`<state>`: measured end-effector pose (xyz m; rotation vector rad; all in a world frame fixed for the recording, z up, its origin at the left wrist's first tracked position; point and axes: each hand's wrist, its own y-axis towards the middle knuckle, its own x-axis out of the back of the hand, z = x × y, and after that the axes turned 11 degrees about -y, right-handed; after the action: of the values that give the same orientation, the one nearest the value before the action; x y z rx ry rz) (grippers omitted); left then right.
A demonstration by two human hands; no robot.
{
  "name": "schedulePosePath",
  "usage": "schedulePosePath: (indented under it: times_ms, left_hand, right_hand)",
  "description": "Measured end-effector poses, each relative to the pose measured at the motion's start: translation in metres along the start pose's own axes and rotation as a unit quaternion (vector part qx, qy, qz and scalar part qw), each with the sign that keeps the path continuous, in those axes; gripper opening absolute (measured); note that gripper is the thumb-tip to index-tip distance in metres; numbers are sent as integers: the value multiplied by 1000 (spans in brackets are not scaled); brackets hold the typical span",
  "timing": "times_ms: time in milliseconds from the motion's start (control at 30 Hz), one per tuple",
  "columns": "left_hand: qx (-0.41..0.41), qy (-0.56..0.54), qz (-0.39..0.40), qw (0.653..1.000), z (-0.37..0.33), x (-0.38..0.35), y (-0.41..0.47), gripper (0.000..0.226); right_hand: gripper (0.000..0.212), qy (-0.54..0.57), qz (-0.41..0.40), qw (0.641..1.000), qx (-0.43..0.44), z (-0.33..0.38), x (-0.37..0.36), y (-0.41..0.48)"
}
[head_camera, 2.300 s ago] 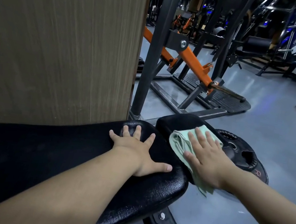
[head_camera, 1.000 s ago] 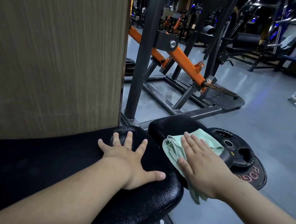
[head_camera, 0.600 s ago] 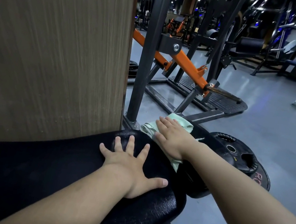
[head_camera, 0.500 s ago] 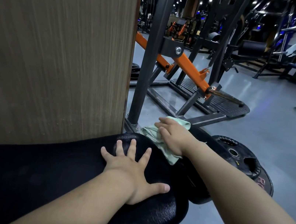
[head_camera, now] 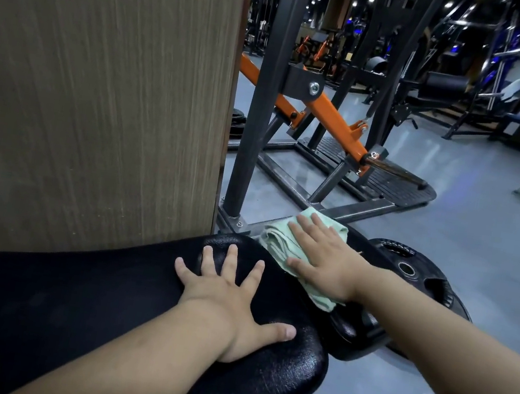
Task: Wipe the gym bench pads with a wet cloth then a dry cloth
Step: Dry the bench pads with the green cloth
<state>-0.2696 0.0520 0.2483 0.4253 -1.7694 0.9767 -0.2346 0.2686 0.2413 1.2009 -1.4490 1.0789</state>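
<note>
Green cloth (head_camera: 278, 241): your right hand (head_camera: 326, 262) flat on it (wet pass, probably); left hand (head_camera: 225, 297) splayed on pad (head_camera: 273, 386); next, sweep across.

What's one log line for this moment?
phase: wipe | right hand: pressing green cloth on small pad | left hand: flat on long pad | wet or dry: unclear

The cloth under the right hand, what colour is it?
Pale mint green, plain with no pattern; the cloth shows best in the head view, pressed under the right hand.
</note>
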Motion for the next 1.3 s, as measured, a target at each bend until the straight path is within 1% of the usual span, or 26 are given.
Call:
schedulePosePath:
  times_ms: [200,333,467,600,733,833,900,967,1033,1133,1233,1300]
  left_hand:
    - [-5,2,-3,1000,-1,-1,-2,111]
    - [-5,1,0,1000,-4,0,-2,111]
    - [-2,-1,4,1000,-5,2,-1,111]
    - [0,0,7,1000,-4,0,-1,111]
    - [-5,2,3,1000,-4,-2,-2,111]
    - [-5,2,2,1000,-3,-1,-1,110]
    - [-3,1,-2,1000,-3,-1,0,110]
    - [-4,0,-4,1000,-4,-1,1,110]
    - [-5,0,-2,1000,-4,0,0,110]
    - [-2,4,5,1000,-3,0,-1,110]
    - [-1,6,5,1000,-2,-1,-1,110]
    - [-2,5,3,1000,-2,-1,-1,109]
  right_hand:
    - [75,-39,17,999,-8,-4,-3,-92]
    - [73,-73,15,997,-1,-2,-6,-108]
    - [72,-20,-2,999,26,-9,-3,-78]
    - [72,-9,-2,999,42,-14,0,-33]
    - [70,4,-16,1000,23,-18,3,16]
    - [58,-5,-25,1000,6,-19,7,45]
    - [52,-9,-15,1000,-9,-19,9,56]
    - [52,-14,-4,999,-30,-22,10,61]
    - [56,-24,9,998,-63,-25,12,64]
    - [74,-20,37,990,-134,-30,13,67]
    - [87,-19,66,985,-161,-41,7,69]
    - [89,-9,80,982,-170,-47,5,67]
